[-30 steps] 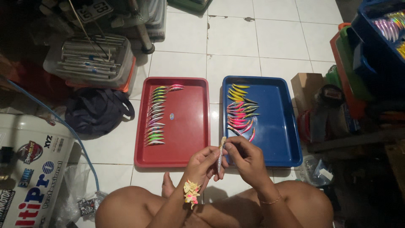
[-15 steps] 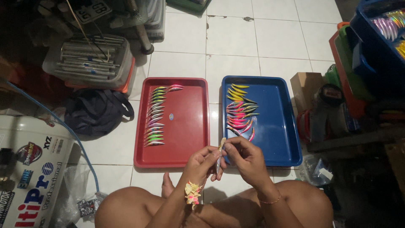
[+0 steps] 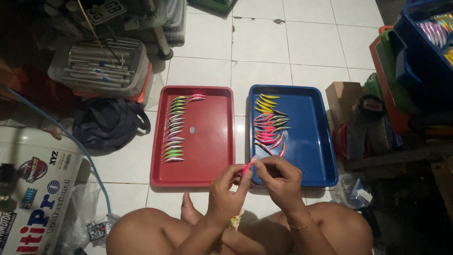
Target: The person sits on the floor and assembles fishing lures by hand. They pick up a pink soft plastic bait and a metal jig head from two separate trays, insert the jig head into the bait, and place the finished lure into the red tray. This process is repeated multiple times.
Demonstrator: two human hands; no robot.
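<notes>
I sit cross-legged on a white tiled floor. My left hand [image 3: 227, 188] and my right hand [image 3: 278, 177] together pinch a small pink fishing lure [image 3: 249, 165] just in front of two trays. The red tray [image 3: 207, 141] on the left holds a column of green and pink lures [image 3: 175, 128]. On the blue tray [image 3: 314, 137] to the right lie yellow and pink lures [image 3: 269, 123]. A small yellow and pink thing peeks out under my left wrist, between my legs.
A dark bag [image 3: 106, 123] lies left of the red tray. Behind it stands a clear box of metal rods [image 3: 101, 66]. A white printed container [image 3: 33, 189] is at the lower left. Cardboard box [image 3: 340, 97] and stacked blue crates [image 3: 424, 42] crowd the right.
My hands have shifted slightly, and the lure between them now shows its pink side and tilts toward the blue tray. The trays have not moved.
</notes>
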